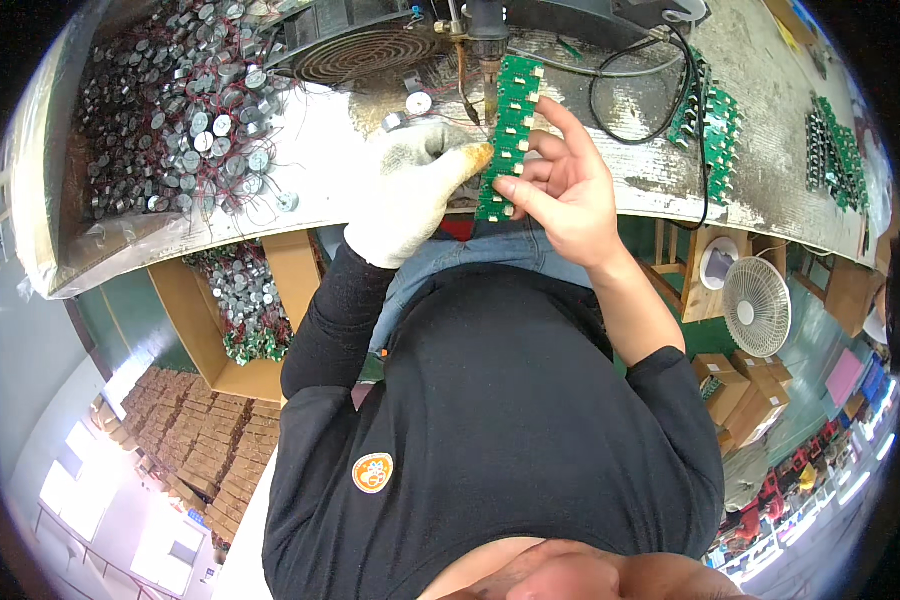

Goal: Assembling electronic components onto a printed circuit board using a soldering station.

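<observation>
Board (513, 120) (green) in right hand (578, 200).

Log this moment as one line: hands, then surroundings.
right: bare hand holds long green circuit board | left: white-gloved hand by board's left edge | at left: piled round silver components

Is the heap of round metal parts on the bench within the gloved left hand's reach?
Probably yes: the heap lies left of the left hand, with no visible barrier between; the right hand holds the circuit board.
</observation>
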